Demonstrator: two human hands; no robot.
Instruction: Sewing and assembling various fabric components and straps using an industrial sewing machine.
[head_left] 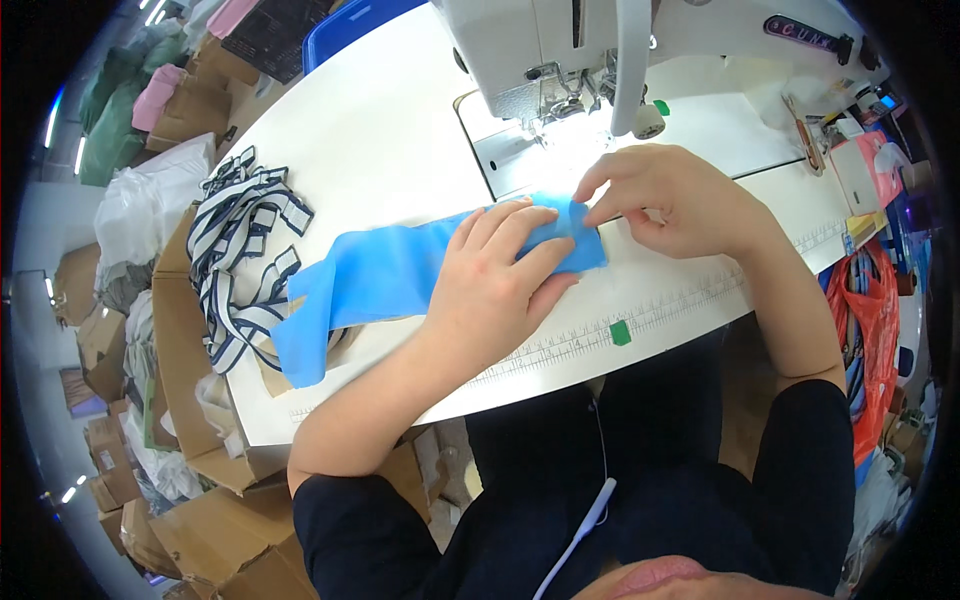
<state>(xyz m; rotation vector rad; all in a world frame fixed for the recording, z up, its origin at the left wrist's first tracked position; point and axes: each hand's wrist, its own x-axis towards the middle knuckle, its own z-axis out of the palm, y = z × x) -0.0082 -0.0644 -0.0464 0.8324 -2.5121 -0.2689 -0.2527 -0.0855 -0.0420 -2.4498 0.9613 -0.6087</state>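
A long strip of blue fabric (385, 270) lies on the white sewing table (350, 130), its left end draped in a fold over some tan material. My left hand (498, 262) rests palm down on the blue strip, fingers spread and slightly bent. At the strip's right end, my right hand (668, 200) has bent fingers, apart, their tips at or just over the fabric. Just beyond both hands is the white sewing machine (520, 50), its lit needle area over a metal plate (497, 162). A measuring scale (700, 281) runs along the near table edge.
Striped straps (235, 230) pile at the table's left, beside an open cardboard box (185, 400). A blue bin (322, 33) sits behind. Boxes and bagged goods (175, 180) crowd the left floor. A red plastic bag (862, 330) and small tools (808, 140) are at the right.
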